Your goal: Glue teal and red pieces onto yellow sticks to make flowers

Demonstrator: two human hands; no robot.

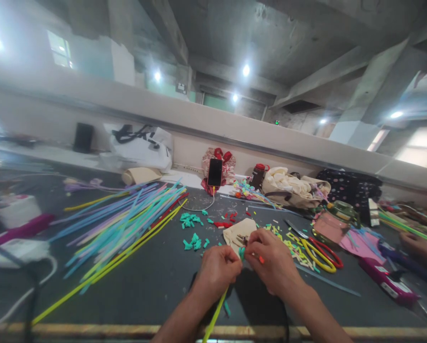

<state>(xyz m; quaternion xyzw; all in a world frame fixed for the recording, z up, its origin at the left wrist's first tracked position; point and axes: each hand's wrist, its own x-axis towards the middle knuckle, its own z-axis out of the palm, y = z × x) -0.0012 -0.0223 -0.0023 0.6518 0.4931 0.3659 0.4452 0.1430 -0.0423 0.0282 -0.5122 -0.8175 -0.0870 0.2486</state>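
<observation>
My left hand [218, 265] is closed in a pinch above the dark table. A yellow-green pipe cleaner [216, 314] runs down from under its fingers past the table's front edge. Close beside it, my right hand [270, 259] pinches a small teal piece [241, 252], which sits between the fingertips of both hands. A cream cloth pad [235, 232] lies just behind the hands, with a small brownish item on it that I cannot make out. Cut teal pieces [194, 242] and red pieces [222, 224] are scattered behind and left of the hands.
Long pastel pipe cleaners [127, 224] spread across the left. Yellow pieces [302, 250], scissors with red and yellow handles [320, 255] and a magenta glue gun [390, 282] lie to the right. A phone [215, 172] stands at the back. Another person's hand [419, 245] is at the far right.
</observation>
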